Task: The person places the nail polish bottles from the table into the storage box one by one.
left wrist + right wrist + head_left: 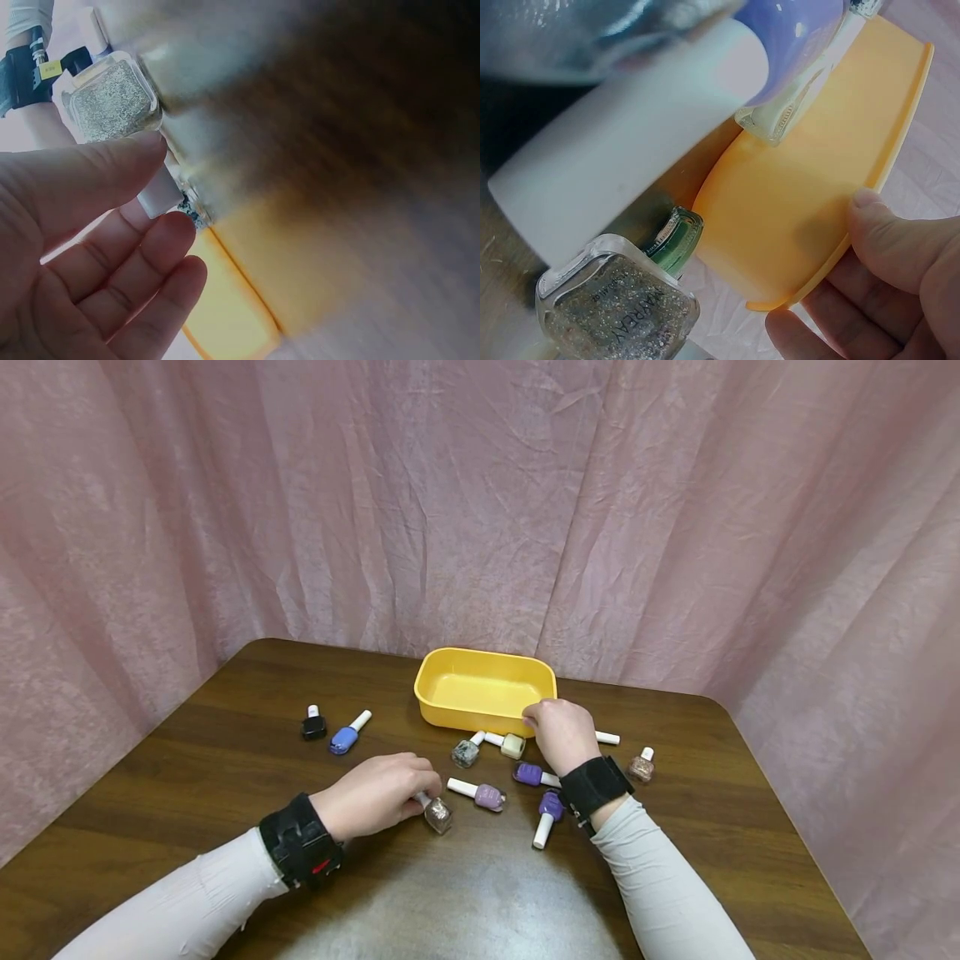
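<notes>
My left hand (386,793) pinches a glittery nail polish bottle (438,815) by its white cap, low over the table. In the left wrist view the bottle's silvery body (116,97) shows beyond the thumb. My right hand (564,732) holds the near right corner of a yellow plastic tray (448,717); the right wrist view has the thumb (870,206) against its rim and the fingers below. Near the tray's front lie a grey-flecked bottle (465,753) and a cream bottle (513,746). A lilac bottle (491,797) lies between the hands.
Two purple bottles (527,773) lie near the right wrist. Further right are a white cap (607,738), its bottle hidden behind the hand, and a glitter bottle (642,767). Black (313,727) and blue (343,741) bottles lie left. A pink curtain (480,510) hangs behind the table.
</notes>
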Tool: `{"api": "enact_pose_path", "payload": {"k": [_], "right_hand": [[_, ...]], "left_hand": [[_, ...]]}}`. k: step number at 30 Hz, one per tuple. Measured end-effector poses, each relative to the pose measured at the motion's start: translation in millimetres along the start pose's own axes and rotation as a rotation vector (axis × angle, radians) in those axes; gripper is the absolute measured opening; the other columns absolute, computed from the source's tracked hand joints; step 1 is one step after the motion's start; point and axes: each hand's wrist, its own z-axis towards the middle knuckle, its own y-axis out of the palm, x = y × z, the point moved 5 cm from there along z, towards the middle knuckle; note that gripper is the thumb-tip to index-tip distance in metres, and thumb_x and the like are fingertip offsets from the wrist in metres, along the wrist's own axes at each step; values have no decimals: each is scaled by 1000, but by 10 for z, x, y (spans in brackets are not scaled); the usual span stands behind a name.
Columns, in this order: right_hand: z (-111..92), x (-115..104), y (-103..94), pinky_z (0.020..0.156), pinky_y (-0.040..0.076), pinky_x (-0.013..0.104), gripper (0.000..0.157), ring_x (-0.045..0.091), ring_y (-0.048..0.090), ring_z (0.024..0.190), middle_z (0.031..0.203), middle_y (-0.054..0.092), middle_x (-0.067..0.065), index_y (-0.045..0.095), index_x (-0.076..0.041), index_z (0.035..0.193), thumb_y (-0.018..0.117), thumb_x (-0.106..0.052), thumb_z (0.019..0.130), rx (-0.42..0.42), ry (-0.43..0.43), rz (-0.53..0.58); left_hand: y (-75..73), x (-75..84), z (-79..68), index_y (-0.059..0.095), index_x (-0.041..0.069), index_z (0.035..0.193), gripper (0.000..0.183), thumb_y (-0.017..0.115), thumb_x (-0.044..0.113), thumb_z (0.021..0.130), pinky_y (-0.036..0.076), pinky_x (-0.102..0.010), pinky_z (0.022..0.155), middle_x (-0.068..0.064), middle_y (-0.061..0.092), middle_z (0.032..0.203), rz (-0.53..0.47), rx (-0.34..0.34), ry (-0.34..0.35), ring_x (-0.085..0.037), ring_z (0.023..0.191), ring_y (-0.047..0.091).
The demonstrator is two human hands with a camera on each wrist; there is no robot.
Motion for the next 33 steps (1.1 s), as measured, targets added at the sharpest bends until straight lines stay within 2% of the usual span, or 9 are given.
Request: {"api": "enact_pose_path", "payload": {"k": [8,18,33], "right_hand": [[0,5,0,65,58,50,13,25,72,73,75,72,2,80,-15,84,86,-16,96,-4,3,3],[-3,3,-5,65,57,49,13,26,72,73,75,72,2,80,-15,84,85,-16,96,-1,3,3],[-9,-5,-2,67,59,51,9,28,74,76,80,75,3,82,-15,88,85,-16,97,-1,4,2]], "left_hand": [[-2,2,-8,75,19,95,31,95,1,82,56,-30,73,9,68,93,-9,-15,-14,-8,85,61],[-10,23,-27,75,19,95,26,96,7,84,57,-31,75,10,66,91,22,-21,-18,-9,86,63],[-22,39,-34,78,18,99,21,95,11,88,59,-32,76,9,66,92,78,16,-25,-12,88,65]]}}
